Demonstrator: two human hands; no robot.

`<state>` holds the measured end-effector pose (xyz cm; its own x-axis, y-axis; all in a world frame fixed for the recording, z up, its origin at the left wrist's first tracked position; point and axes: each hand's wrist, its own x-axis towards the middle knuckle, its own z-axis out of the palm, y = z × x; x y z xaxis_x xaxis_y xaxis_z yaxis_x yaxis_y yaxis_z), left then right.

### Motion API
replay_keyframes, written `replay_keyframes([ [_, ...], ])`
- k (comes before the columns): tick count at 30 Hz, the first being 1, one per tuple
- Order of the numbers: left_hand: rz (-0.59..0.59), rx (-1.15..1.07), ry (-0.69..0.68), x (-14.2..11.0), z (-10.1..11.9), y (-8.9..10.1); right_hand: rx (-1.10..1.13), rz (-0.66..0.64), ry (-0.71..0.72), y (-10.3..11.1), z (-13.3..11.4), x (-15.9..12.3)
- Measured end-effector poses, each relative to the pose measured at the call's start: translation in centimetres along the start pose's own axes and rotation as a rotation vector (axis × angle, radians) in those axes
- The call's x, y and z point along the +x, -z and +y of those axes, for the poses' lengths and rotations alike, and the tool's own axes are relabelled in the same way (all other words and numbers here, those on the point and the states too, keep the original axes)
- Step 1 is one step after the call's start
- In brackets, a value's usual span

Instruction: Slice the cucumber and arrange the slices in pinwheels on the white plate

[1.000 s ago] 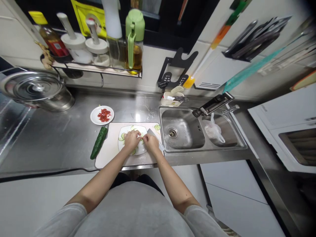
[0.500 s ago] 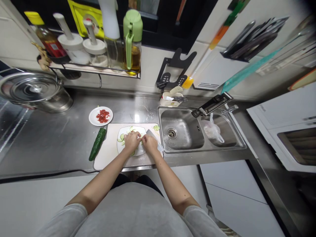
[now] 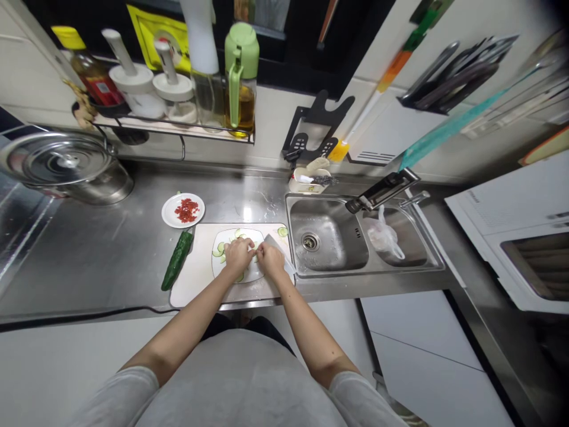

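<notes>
Over a white square plate (image 3: 255,274) my left hand (image 3: 239,255) and my right hand (image 3: 271,260) work close together, fingertips almost touching. Both hands are closed in a pinch; whatever sits between the fingers is too small and hidden to make out. Thin cucumber slices (image 3: 219,249) lie about the plate, mostly on its left and upper side. The plate rests on a pale cutting board (image 3: 195,279). A knife (image 3: 288,264) lies on the board by my right hand, which partly covers it. Another cucumber slice (image 3: 283,232) is at the board's upper right corner.
Left of the board lies a whole cucumber (image 3: 176,261), below a small white plate (image 3: 165,211) of chopped red pieces. A double sink (image 3: 329,237) adjoins on the right, with a plastic bag (image 3: 383,235) in it. A lidded pot (image 3: 98,187) and a seasoning rack (image 3: 213,133) stand behind.
The view has shifted very slightly, so the surroundings sit a little lower in the picture. My hands keep nearly the same pinching pose over the plate.
</notes>
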<state>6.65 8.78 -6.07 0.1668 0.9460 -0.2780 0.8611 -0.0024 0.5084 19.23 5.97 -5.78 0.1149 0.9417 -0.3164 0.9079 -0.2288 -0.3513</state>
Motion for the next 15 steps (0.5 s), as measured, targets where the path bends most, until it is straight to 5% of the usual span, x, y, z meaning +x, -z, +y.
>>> replay_keyframes([
  [15, 0.123, -0.246, 0.129, -0.4, -2.0, 3.0, 0.440, 0.216, -0.043, 1.4, 2.0, -2.2],
])
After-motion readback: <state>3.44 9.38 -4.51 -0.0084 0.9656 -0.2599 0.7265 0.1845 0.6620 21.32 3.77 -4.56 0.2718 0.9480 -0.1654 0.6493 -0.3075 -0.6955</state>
